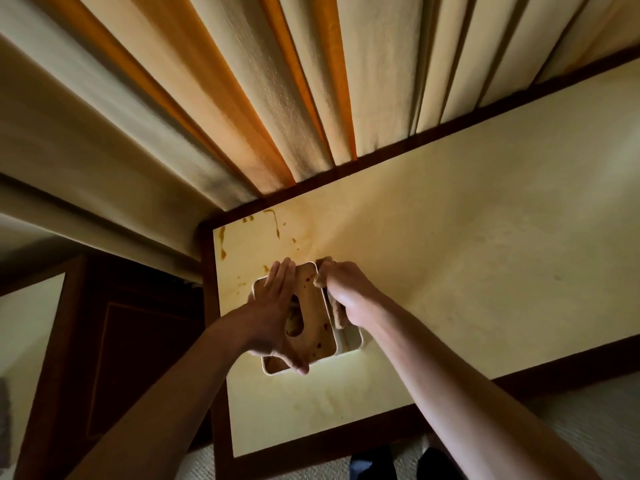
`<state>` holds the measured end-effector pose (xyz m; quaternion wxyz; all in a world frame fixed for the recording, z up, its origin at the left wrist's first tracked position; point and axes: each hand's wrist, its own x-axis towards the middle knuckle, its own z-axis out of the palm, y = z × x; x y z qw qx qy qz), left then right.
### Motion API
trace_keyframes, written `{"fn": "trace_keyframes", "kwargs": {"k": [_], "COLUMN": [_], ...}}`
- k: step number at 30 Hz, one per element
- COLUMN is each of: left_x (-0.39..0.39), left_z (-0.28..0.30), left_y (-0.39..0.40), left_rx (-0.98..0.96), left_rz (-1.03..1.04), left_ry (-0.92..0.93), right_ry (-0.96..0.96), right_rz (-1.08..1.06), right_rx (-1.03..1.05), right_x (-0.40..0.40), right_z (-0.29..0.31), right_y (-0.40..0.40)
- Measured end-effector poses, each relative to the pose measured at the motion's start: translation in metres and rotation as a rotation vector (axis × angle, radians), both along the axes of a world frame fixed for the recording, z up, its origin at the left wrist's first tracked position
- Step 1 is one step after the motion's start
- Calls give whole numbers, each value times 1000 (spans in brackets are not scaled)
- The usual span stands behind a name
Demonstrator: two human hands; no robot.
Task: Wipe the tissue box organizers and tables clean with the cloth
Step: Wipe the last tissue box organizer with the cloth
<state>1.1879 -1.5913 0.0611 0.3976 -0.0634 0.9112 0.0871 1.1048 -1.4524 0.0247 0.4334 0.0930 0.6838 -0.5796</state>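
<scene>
Pleated cream and orange curtains (263, 91) are hanging across the upper half of the frame, brushing the far edge of a pale table (467, 209) with a dark wood border that is filling the centre and right. Brown drips and splatters (273, 220) are marking the tabletop just above centre-left, evidently still waiting for the wipe.

At lower centre, a white tissue box organizer (351, 342) is sitting on the table, its tan lid (313, 306) dotted with dark red spots. Through the oval slot a crumpled tissue appears to be showing; what else the box contains cannot be seen.

The left hand (273, 313) is lying flat over the left side of the lid, fingers straight and pressing down, most likely to keep the box from sliding under the rubbing. The right hand (346, 292) is curling around a bunched tan cloth (337, 315), holding it against the organizer's right edge, where lid meets wall. Judging by the spots remaining, cleaning of the lid is only partly under way, and the table is yet to follow.
</scene>
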Motion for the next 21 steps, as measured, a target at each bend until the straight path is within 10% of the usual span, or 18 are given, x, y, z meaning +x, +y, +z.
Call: {"fn": "trace_keyframes", "kwargs": {"k": [10, 21], "left_x": [0, 1], "left_z": [1, 3], "left_y": [2, 3], "left_rx": [-4, 19], "left_rz": [6, 38], "left_ry": [-10, -14], "right_ry": [-156, 131], "right_rz": [339, 301], "right_rx": [21, -25], "right_x": [-37, -3], "right_z": [-2, -10], "right_y": [0, 3]}}
